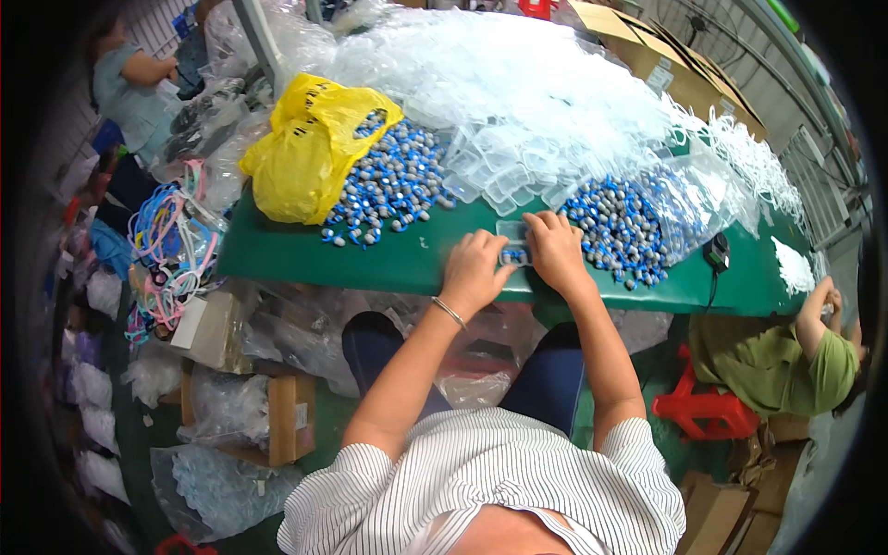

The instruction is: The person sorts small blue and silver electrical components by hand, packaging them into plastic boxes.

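A: Starting closest in, what are the hands doing?

B: Both are lying at the near edge of the green table (pixel 388 264). The left hand (pixel 474 270), a thin bangle (pixel 450 313) on its wrist, is curling loosely with its fingers pressing at the left end of a small clear plastic case (pixel 511 242). The right hand (pixel 555 250) is closing over the case's right side, fingers bent narrow on top of it. Something blue and grey is showing between the thumbs; whether it is seated in the case I cannot tell.

A: So how would you judge the step being done well?

B: I'd say the left hand should be steadying the case flat on the table while the right presses squarely down, so the thin plastic is not twisting. Keeping the thumbs close together looks sensible for a piece this small.

A: And just beyond the hands?

B: A heap of blue and grey small parts (pixel 629 231) is lying just right of the right hand, within easy reach. A second heap (pixel 393 185) is spilling out of a yellow plastic bag (pixel 301 153) further left.

A: Farther still?

B: A big mound of clear empty cases (pixel 536 102) is covering the back of the table, with cardboard boxes (pixel 647 55) behind. A person in a green shirt (pixel 786 365) is sitting low at the right.
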